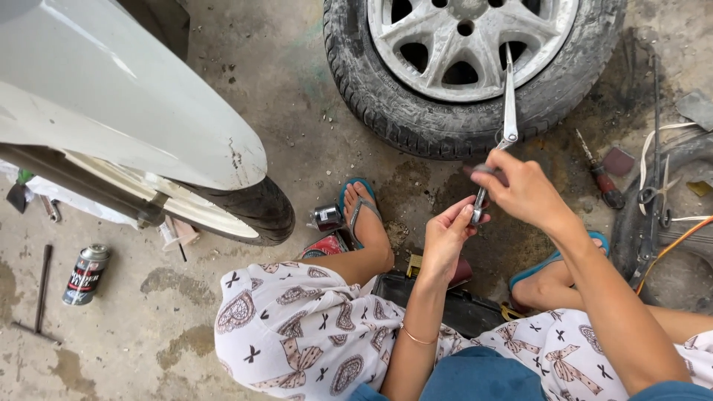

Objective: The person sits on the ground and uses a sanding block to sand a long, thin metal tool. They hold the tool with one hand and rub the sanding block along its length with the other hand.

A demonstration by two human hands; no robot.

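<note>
Stained concrete floor (297, 126) of a workshop, with a spray can (85, 274) at left beside a white car fender (111, 89) and a removed wheel (475, 67) lying flat ahead. A seated person's left hand (445, 239) pinches the lower end of a ratchet wrench (507, 119) while the right hand (523, 191) grips its handle just above, near the tyre's edge. Judging by the grips, the tool is being fitted or adjusted, which calls for steady, aligned fingers.

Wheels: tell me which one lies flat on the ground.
The loose wheel with the silver spoked rim, at the top just beyond the hands, lies flat. The other wheel, at left, stands upright under the white fender.
</note>
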